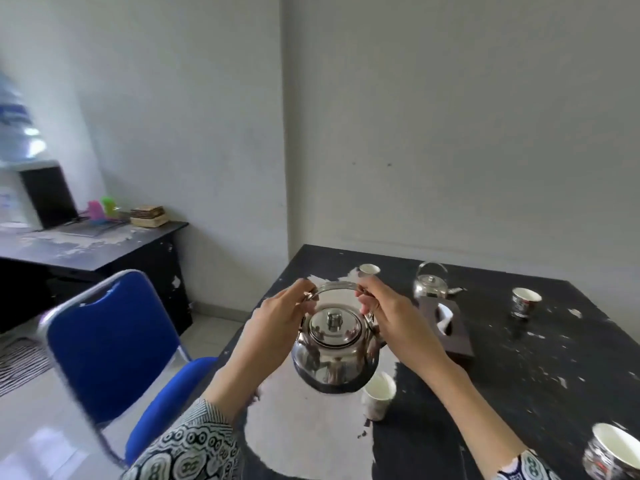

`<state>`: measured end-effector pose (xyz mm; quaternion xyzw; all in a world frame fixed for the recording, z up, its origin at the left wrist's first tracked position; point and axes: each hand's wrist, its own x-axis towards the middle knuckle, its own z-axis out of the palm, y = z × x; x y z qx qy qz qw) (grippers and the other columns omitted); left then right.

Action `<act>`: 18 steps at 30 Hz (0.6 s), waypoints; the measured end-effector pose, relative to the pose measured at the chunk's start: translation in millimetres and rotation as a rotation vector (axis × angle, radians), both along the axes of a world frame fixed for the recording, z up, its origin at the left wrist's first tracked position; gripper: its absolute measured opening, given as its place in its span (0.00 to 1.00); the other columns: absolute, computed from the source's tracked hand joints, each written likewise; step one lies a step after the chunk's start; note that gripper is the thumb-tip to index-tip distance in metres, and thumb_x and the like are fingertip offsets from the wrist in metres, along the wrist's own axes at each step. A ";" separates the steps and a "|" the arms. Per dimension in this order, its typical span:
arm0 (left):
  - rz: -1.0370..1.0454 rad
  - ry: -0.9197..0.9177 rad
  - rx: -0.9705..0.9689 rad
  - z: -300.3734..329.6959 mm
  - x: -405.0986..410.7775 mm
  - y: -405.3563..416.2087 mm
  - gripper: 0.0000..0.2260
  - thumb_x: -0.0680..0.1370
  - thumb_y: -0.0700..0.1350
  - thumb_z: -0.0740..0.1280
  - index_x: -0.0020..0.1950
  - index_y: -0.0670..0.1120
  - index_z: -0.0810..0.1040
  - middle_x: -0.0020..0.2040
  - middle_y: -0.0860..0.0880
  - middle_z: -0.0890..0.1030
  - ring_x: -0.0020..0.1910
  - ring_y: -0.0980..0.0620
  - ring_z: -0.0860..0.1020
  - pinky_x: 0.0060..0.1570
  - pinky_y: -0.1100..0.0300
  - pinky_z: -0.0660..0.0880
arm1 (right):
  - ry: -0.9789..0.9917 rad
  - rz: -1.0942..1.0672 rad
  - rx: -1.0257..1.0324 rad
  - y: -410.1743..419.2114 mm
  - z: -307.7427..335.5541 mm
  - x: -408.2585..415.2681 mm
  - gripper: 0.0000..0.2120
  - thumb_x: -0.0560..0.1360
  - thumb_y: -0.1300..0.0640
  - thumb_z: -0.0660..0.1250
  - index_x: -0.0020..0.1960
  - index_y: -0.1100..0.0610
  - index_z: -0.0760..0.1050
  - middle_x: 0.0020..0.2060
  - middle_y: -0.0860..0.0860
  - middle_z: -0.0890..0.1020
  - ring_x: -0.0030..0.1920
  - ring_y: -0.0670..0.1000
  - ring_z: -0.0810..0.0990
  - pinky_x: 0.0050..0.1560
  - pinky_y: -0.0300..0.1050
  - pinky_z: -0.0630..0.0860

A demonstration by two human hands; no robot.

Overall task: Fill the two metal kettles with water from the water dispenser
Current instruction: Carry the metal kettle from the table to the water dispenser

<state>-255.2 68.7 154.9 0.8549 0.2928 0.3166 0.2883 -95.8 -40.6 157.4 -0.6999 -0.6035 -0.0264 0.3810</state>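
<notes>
A large shiny metal kettle [334, 355] with its lid on hangs just above the worn black table [519, 368]. My left hand [277, 323] grips the left end of its arched handle. My right hand [388, 313] grips the right end. A smaller metal kettle [431, 284] stands farther back on the table, untouched. The water dispenser [20, 157] with its blue bottle is blurred at the far left edge, on another desk.
A blue chair [110, 344] stands close on the left of the table. Paper cups [378, 394] [524, 301] [611, 452] [369, 270] and a dark tissue box [446, 327] sit on the table. The side desk [86, 244] holds a laptop and small items.
</notes>
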 end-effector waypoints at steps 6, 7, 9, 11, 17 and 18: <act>0.185 -0.084 -0.040 12.5 -95.1 69.4 0.10 0.79 0.43 0.61 0.45 0.60 0.71 0.44 0.52 0.80 0.42 0.47 0.79 0.46 0.43 0.79 | 0.056 0.190 0.030 99.8 13.6 -80.4 0.05 0.78 0.56 0.56 0.53 0.51 0.69 0.37 0.41 0.76 0.50 0.48 0.81 0.47 0.57 0.78; 0.205 -0.088 -0.055 12.3 -115.5 86.0 0.10 0.79 0.44 0.61 0.44 0.60 0.71 0.44 0.52 0.80 0.42 0.46 0.79 0.46 0.43 0.78 | 0.059 0.221 0.031 118.7 14.1 -98.7 0.06 0.78 0.57 0.56 0.53 0.52 0.69 0.39 0.42 0.77 0.51 0.48 0.81 0.47 0.56 0.78; 0.226 -0.119 -0.106 13.7 -154.9 117.5 0.09 0.78 0.45 0.61 0.45 0.60 0.73 0.42 0.52 0.80 0.43 0.44 0.80 0.47 0.39 0.78 | 0.074 0.272 0.037 154.6 14.4 -135.0 0.06 0.78 0.59 0.56 0.53 0.53 0.69 0.41 0.45 0.78 0.51 0.48 0.81 0.48 0.55 0.79; 0.268 -0.152 -0.121 14.6 -195.3 147.6 0.13 0.78 0.42 0.62 0.43 0.62 0.74 0.40 0.54 0.80 0.41 0.48 0.79 0.47 0.38 0.78 | 0.078 0.328 0.046 193.6 12.9 -172.4 0.06 0.78 0.60 0.57 0.53 0.51 0.68 0.43 0.49 0.80 0.49 0.50 0.81 0.49 0.57 0.79; 0.378 -0.176 -0.207 16.5 -318.8 233.3 0.16 0.78 0.40 0.63 0.40 0.62 0.74 0.40 0.52 0.79 0.42 0.44 0.76 0.51 0.38 0.75 | 0.108 0.452 0.038 306.3 11.9 -287.5 0.08 0.77 0.61 0.58 0.53 0.52 0.70 0.42 0.46 0.79 0.47 0.50 0.82 0.47 0.56 0.79; 0.390 -0.170 -0.213 16.5 -335.4 245.5 0.15 0.78 0.40 0.63 0.41 0.61 0.74 0.41 0.51 0.79 0.44 0.42 0.77 0.52 0.36 0.75 | 0.114 0.476 0.046 322.2 11.7 -303.0 0.07 0.77 0.61 0.59 0.53 0.52 0.70 0.41 0.45 0.79 0.45 0.45 0.81 0.45 0.52 0.79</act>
